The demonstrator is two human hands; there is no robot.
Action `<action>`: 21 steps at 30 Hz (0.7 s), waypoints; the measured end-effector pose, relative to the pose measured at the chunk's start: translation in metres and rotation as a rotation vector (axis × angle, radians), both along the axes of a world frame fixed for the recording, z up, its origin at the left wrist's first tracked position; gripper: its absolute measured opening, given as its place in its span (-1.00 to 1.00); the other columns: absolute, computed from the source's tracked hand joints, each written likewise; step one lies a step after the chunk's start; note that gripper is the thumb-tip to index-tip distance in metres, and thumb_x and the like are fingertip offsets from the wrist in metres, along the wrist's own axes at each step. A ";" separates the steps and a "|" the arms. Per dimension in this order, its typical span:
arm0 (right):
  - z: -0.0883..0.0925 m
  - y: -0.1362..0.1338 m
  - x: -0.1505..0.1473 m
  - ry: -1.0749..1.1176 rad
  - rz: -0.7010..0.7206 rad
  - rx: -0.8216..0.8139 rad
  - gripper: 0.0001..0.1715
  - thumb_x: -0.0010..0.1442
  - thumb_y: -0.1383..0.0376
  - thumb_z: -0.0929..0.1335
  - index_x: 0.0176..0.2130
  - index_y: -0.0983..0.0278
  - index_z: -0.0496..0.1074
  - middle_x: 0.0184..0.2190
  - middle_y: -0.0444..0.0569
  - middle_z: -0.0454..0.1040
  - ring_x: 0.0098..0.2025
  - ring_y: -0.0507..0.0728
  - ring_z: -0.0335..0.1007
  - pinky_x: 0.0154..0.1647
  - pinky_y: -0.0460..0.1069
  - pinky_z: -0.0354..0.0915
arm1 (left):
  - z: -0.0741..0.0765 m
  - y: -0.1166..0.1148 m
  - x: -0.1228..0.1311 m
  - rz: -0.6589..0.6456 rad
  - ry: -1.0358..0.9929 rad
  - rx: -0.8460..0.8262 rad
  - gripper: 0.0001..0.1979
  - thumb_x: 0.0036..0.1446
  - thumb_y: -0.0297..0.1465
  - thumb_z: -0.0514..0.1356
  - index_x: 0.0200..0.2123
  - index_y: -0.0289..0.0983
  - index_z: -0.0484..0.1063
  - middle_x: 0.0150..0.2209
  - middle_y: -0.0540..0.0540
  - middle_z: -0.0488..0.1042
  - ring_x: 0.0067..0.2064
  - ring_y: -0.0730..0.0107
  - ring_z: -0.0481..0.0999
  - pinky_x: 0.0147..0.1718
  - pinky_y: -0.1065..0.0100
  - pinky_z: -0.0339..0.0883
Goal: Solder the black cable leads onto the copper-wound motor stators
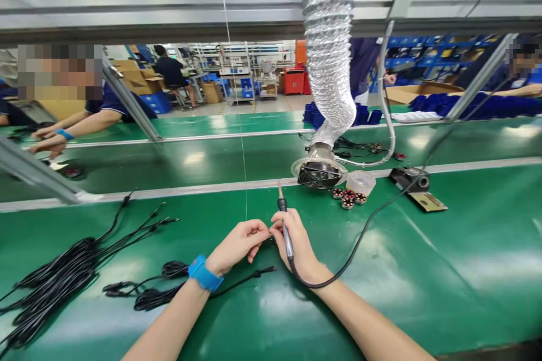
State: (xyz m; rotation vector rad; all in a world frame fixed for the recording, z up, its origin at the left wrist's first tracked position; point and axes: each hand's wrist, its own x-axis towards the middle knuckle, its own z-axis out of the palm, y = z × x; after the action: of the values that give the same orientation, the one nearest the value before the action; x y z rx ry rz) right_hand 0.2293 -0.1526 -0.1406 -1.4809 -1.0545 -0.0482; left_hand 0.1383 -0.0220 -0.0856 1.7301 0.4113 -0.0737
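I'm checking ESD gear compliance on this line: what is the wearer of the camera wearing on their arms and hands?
Both forearms are bare, with no sleeves in view, and neither hand wears a glove or a ring that shows. The left hand has a bright blue wrist strap snug at the wrist. The right hand and its wrist carry nothing.

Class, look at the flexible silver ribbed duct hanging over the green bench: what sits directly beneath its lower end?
Under the flexible silver ribbed duct is a round black-grilled fan intake, angled down toward the green bench. The grille hides its inside.
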 end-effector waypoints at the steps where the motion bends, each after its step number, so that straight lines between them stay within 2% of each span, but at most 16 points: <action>1: -0.001 0.000 -0.001 -0.011 0.001 -0.012 -0.73 0.23 0.47 0.22 -0.08 0.20 0.27 -0.15 -0.07 0.20 -0.29 -0.05 0.36 -0.19 -0.11 0.38 | -0.001 -0.001 0.000 0.030 0.017 -0.058 -0.58 0.01 -0.02 0.23 -0.41 -0.26 0.27 -0.66 0.18 0.08 -0.66 0.63 0.02 -0.66 0.53 -0.08; 3: -0.003 0.000 -0.002 -0.034 0.004 -0.039 -0.73 0.24 0.47 0.21 -0.07 0.21 0.28 -0.14 -0.05 0.21 -0.28 -0.04 0.37 -0.18 -0.10 0.38 | -0.002 -0.002 0.001 0.088 0.029 -0.164 -0.60 -0.06 -0.08 0.29 -0.43 -0.25 0.24 -0.65 0.21 0.01 -0.66 0.68 -0.12 -0.69 0.53 -0.27; 5: -0.003 0.000 -0.002 -0.042 0.004 -0.055 -0.72 0.25 0.46 0.21 -0.06 0.22 0.29 -0.13 -0.04 0.21 -0.28 -0.04 0.38 -0.18 -0.09 0.38 | -0.005 -0.003 0.003 0.128 0.021 -0.215 -0.63 -0.10 -0.14 0.30 -0.46 -0.25 0.23 -0.65 0.21 -0.02 -0.65 0.70 -0.17 -0.69 0.53 -0.34; 10: 0.011 -0.007 0.010 0.009 -0.102 -0.037 -0.62 0.30 0.39 0.23 0.10 0.21 0.29 -0.11 -0.01 0.31 -0.31 -0.04 0.40 -0.18 -0.09 0.38 | -0.017 -0.002 0.006 0.177 0.016 -0.199 -0.73 -0.12 -0.23 0.27 -0.47 -0.28 0.28 -0.66 0.20 0.01 -0.66 0.71 -0.15 -0.69 0.51 -0.34; 13: 0.022 -0.014 0.020 0.112 -0.191 -0.026 -0.56 0.36 0.27 0.20 0.20 0.22 0.26 -0.20 -0.04 0.43 -0.35 -0.03 0.42 -0.23 -0.11 0.38 | -0.020 -0.001 0.007 0.194 0.016 -0.206 -0.73 -0.12 -0.23 0.27 -0.48 -0.29 0.30 -0.65 0.19 0.04 -0.66 0.71 -0.15 -0.70 0.51 -0.35; 15: 0.026 -0.018 0.024 0.171 -0.257 -0.018 -0.60 0.36 0.20 0.22 0.12 0.27 0.35 -0.37 -0.10 0.47 -0.46 -0.04 0.39 -0.34 -0.13 0.36 | -0.020 -0.001 0.008 0.217 0.014 -0.210 -0.73 -0.12 -0.23 0.27 -0.48 -0.29 0.30 -0.65 0.18 0.05 -0.66 0.72 -0.15 -0.70 0.50 -0.35; 17: 0.027 -0.022 0.025 0.173 -0.302 0.000 -0.65 0.34 0.16 0.24 -0.08 0.33 0.46 -0.55 -0.15 0.43 -0.58 -0.04 0.31 -0.49 -0.14 0.29 | -0.020 -0.002 0.008 0.236 0.013 -0.206 -0.74 -0.12 -0.23 0.26 -0.48 -0.29 0.30 -0.64 0.18 0.06 -0.66 0.72 -0.14 -0.70 0.50 -0.35; 19: 0.026 -0.025 0.023 0.130 -0.295 0.030 -0.65 0.33 0.17 0.23 -0.27 0.34 0.49 -0.66 -0.18 0.35 -0.67 -0.05 0.23 -0.59 -0.14 0.21 | -0.020 -0.002 0.008 0.241 0.010 -0.198 -0.74 -0.11 -0.24 0.25 -0.48 -0.29 0.29 -0.64 0.17 0.07 -0.66 0.72 -0.13 -0.70 0.50 -0.34; 21: 0.024 -0.027 0.021 0.087 -0.248 0.048 -0.64 0.32 0.21 0.23 -0.36 0.34 0.49 -0.71 -0.18 0.32 -0.69 -0.04 0.22 -0.62 -0.15 0.17 | -0.020 -0.002 0.008 0.237 0.006 -0.198 -0.75 -0.10 -0.25 0.25 -0.48 -0.29 0.29 -0.64 0.17 0.06 -0.66 0.71 -0.12 -0.69 0.50 -0.33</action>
State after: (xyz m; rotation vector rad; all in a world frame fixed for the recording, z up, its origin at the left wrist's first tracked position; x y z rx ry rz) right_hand 0.2500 -0.1799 -0.1168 -1.5489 -0.7903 -0.1818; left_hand 0.1462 -0.0242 -0.1060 1.4764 0.5913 0.0502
